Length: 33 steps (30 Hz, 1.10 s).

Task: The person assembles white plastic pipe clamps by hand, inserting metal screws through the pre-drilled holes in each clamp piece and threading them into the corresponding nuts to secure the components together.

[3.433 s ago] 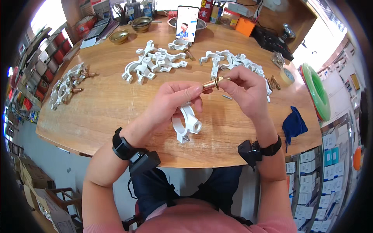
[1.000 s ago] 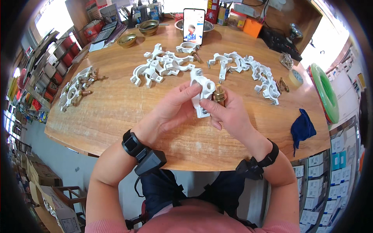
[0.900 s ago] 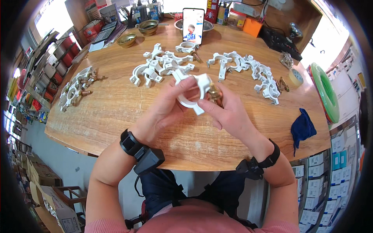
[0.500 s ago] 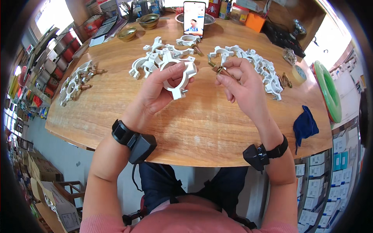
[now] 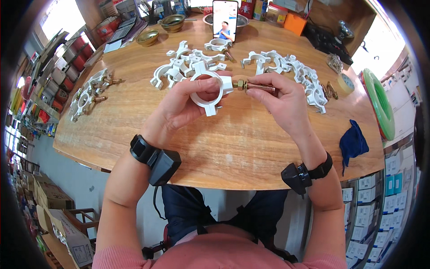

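My left hand (image 5: 190, 96) is closed on a white plastic pipe clamp (image 5: 210, 111), its thumb lying across the ring. Between the fingers of my right hand (image 5: 280, 94) is a brass-coloured expansion bolt (image 5: 260, 87), held level. The nut end of the bolt meets the socket on the clamp's right side; how deep it sits I cannot make out. Behind my left hand lies a pile of loose white clamps (image 5: 182, 60). A longer heap of white clamps (image 5: 293, 67) spreads beyond my right hand, with several loose bolts (image 5: 331, 91) at its right end.
Clamps fitted with bolts (image 5: 85, 101) lie at the table's left. A phone (image 5: 225, 21) stands upright at the back, near another bolted clamp (image 5: 218, 44). Toward the right are a tape roll (image 5: 345, 84), a dark blue cloth (image 5: 354, 142) and green coiled hose (image 5: 378, 105).
The bolt has swung level and moved left against the clamp's socket. My left hand has turned the clamp so its socket faces right, shifting it slightly rightward.
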Each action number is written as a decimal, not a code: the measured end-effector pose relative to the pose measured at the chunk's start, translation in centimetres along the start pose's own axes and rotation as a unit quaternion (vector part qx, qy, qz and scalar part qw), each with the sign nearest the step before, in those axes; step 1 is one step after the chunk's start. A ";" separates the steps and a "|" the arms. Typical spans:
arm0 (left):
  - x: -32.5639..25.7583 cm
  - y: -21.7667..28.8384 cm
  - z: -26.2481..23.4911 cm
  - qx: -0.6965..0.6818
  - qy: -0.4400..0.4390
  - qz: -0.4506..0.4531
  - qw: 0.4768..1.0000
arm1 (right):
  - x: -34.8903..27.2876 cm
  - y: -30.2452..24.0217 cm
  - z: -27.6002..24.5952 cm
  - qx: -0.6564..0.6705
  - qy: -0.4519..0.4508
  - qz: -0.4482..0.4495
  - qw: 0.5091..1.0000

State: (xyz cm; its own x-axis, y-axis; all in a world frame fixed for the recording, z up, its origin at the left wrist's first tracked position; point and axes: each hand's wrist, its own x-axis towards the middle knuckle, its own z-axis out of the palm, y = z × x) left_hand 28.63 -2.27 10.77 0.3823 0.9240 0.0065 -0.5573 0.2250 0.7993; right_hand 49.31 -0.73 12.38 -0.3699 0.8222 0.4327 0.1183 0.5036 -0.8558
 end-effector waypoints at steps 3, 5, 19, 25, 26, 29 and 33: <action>-0.3 0.3 0.1 0.008 -0.008 -0.002 1.000 | 0.0 0.0 0.1 0.011 -0.014 -0.004 1.000; -0.4 0.3 0.0 0.017 -0.015 -0.001 1.000 | 0.0 -0.7 0.1 0.014 -0.032 0.021 0.999; 0.0 0.9 -0.5 0.004 0.007 -0.004 1.000 | 0.5 -0.6 0.0 0.102 -0.031 0.094 0.990; -0.6 0.9 -0.2 0.015 0.035 0.013 0.999 | 0.2 -0.5 -0.4 0.161 -0.041 0.121 0.979; -0.6 0.8 -0.1 0.005 0.043 0.002 0.999 | 0.3 -0.4 -0.6 0.120 -0.050 0.137 0.982; -0.5 1.0 0.1 -0.011 0.044 -0.007 0.999 | 0.3 -0.6 -0.5 0.122 -0.031 0.121 0.985; -0.4 1.0 -0.1 -0.014 0.043 0.010 0.999 | 0.3 -0.6 0.0 0.188 0.002 0.101 0.977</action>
State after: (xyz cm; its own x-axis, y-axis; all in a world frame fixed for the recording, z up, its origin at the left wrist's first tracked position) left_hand 27.87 -2.34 11.52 0.3067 0.9513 -0.0301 -0.5856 0.2135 0.7820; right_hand 49.12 -0.84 13.03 -0.3711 0.8957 0.2450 -0.1595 0.1984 -0.9671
